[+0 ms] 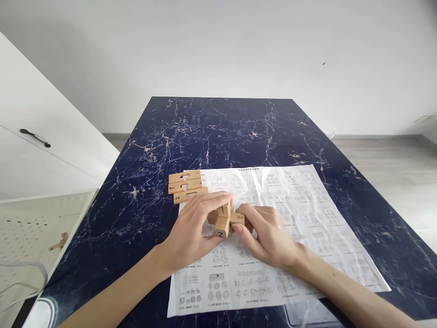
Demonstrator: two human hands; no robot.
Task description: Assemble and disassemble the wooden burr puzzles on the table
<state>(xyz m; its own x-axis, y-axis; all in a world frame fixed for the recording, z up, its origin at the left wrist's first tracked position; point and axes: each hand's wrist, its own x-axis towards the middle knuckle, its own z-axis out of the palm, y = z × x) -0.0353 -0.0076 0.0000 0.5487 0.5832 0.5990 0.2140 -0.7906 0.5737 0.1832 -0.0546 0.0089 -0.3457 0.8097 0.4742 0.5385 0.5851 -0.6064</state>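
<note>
In the head view, the left hand (196, 223) and right hand (269, 232) pinch the joined blocks (222, 225) above the sheet (307, 209). Three slats (186, 186) straddle its far left corner, near the left hand; beyond its far edge, the surface (221, 132) stretches broadly to its own.

Left hand (195, 224) and right hand (269, 232) gripping light-brown, number-marked cluster of crossed wooden blocks (223, 223) between them. Three flat, slotted, light-brown wooden pieces (194, 185) just beyond left hand. Creased white printed paper sheet (297, 209) beneath both hands. Dark-blue, white-veined tabletop (221, 132) beyond hands.
</note>
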